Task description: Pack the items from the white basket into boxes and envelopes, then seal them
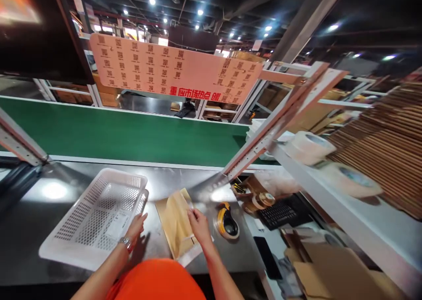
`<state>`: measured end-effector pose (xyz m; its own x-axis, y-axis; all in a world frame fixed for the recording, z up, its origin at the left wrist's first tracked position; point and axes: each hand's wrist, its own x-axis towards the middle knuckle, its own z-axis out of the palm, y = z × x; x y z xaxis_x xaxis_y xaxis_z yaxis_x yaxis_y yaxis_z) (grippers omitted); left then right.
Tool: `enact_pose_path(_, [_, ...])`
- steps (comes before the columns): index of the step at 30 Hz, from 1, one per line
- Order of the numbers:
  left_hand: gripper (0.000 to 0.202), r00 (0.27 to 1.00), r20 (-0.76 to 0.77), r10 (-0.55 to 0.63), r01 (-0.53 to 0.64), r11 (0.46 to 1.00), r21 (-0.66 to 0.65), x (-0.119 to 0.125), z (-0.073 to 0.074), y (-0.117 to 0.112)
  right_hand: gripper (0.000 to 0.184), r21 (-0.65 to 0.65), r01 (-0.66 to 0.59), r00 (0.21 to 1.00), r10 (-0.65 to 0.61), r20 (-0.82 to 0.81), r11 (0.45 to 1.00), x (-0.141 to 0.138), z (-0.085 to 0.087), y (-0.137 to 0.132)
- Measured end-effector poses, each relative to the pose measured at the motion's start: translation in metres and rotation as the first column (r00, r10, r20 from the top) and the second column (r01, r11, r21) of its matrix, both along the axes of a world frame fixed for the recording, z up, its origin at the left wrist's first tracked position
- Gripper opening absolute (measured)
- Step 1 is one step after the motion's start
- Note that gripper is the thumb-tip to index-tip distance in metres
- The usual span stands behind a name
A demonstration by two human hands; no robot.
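Observation:
A brown paper envelope (174,223) lies at a slant on the metal worktop in front of me, its upper layer bulging. My right hand (199,226) pinches the envelope's right side near the top. A white slip (191,255) shows at its lower end, partly hidden under it. To the left sits a white perforated plastic basket (95,212) with a printed label (118,224) in it. Beside the basket's right rim is my left hand (136,227), fingers partly stretched out and holding nothing I can see. Whether it touches the rim is unclear.
A yellow tape dispenser (227,221) rests right of the envelope. Behind the worktop runs a green conveyor belt (148,137). At right are a keyboard (277,213), a phone (267,257), cardboard pieces (336,265), and a shelf (356,221) with tape rolls (308,148). Metal posts frame the bench.

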<state>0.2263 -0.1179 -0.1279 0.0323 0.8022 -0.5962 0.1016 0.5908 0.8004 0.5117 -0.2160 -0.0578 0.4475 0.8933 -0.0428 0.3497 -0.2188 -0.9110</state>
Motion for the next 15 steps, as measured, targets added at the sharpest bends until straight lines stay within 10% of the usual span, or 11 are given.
enact_pose_path(7, [0.057,0.993,-0.098,-0.064,0.089,0.958,0.274,-0.024,0.039,0.039,0.046,-0.048,-0.128,0.989,0.131,0.072,0.991,0.009,0.009,-0.003])
enact_pose_path(12, [0.049,0.88,-0.168,-0.444,0.417,0.555,0.719,0.026,0.075,0.021,0.027,-0.054,-0.352,0.924,0.356,0.141,0.935,-0.013,0.025,-0.003])
enact_pose_path(15, [0.028,0.802,-0.238,-0.548,0.522,0.449,0.725,0.044,0.081,0.015,0.023,-0.029,-0.427,0.889,0.426,0.17,0.904,-0.012,0.029,-0.005])
